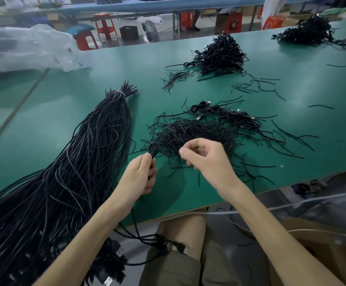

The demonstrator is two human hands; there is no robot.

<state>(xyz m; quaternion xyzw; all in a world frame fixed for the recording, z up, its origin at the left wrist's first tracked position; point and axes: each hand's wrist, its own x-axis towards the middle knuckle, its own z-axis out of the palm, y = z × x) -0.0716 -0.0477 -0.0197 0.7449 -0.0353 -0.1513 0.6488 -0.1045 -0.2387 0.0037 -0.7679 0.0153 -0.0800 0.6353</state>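
My left hand grips a coiled black cable whose loop sticks up above the fingers; its tail hangs off the table's front edge toward my lap. My right hand hovers just to the right with fingers curled, thumb and forefinger close together; whether it pinches a thin tie I cannot tell. Right behind both hands lies a loose heap of black twist ties. A long tied bundle of black cables stretches along the green table on the left.
Several finished coiled cables lie behind the tie heap. Bigger piles of coiled cables sit farther back and at the far right. A clear plastic bag lies at the back left. A cardboard box stands at my right.
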